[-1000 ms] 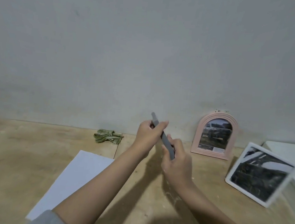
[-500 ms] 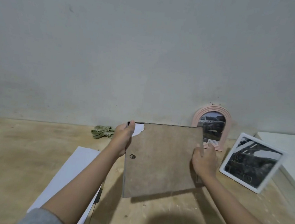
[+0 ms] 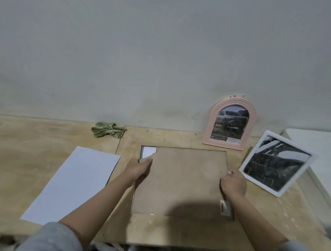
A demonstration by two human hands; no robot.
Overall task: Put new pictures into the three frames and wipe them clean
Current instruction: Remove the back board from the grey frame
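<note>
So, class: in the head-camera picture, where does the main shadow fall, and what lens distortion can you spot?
Head view: a dark soft shadow lies across the near edge of the frame back, between both forearms; head view: wide-angle bending tilts the white frame and curves the table edge; head view: lighting dim and even, no glare.

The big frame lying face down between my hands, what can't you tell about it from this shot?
- Frame front, head view: turned to the table, so glass and picture are hidden.
- Backing board: hides the white paper except the torn corner.
- Small hardware at lower right: too blurred to identify.
</note>
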